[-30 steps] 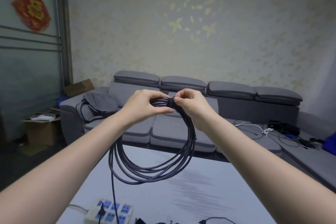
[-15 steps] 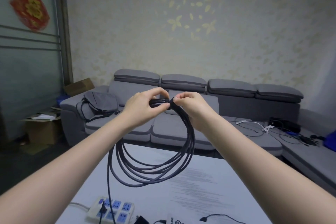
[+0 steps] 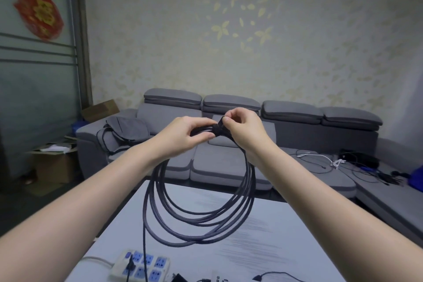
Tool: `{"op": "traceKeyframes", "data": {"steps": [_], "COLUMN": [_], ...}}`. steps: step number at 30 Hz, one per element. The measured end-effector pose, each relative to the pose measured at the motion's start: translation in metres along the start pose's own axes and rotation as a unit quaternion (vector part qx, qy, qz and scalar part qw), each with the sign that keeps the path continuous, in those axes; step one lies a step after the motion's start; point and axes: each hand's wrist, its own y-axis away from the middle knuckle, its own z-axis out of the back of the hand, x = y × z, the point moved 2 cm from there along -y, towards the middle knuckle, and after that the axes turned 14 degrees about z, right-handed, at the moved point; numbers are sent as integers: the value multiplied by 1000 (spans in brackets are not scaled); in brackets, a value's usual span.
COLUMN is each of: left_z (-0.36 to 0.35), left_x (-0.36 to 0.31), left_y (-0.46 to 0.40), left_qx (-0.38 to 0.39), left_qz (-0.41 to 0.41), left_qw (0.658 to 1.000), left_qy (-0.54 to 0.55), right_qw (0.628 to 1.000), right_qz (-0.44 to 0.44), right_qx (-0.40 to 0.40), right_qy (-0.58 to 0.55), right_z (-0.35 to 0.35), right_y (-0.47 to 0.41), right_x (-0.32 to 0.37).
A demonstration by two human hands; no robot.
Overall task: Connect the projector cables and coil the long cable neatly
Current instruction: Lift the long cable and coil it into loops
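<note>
Both hands, left hand (image 3: 183,136) and right hand (image 3: 243,129), are pinching fingers closed around the limp, floppy coiled cable (image 3: 199,208) at its bunched top, the best hold.

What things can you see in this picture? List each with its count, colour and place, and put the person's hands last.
cable: one, dark grey, coiled, hanging from both hands above the table
strap: one, black, round the top of the coil
table: one, white, near
power strip: one, white with blue sockets, table's near edge
sofa: one, grey, against the wall
bag: one, grey, sofa's left end
boxes: two, brown, left of the sofa
decoration: one, red, upper left
left hand: grips the coil
right hand: pinches the strap
</note>
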Motion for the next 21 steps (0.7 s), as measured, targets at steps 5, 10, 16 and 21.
{"op": "traceKeyframes", "data": {"steps": [5,10,16,21], "left_z": [2,9,8,9], "left_x": [2,7,11,10], "left_y": [-3,-4,1,-1], "left_qx": [-26,-14,32,1], "left_qz": [7,45,72,71], "left_qw": [999,998,997,997], "left_qy": [-46,-33,-21,-45], "right_qw": [998,994,982,988], "right_qz": [-45,-26,-29,-64], "right_qx": [-3,58,114,14], "right_qy": [-42,-92,-151,-140], "right_z": [-5,-2,-2,-12], "right_y": [-5,-5,8,4], "right_x": [2,4,-2,-1]}}
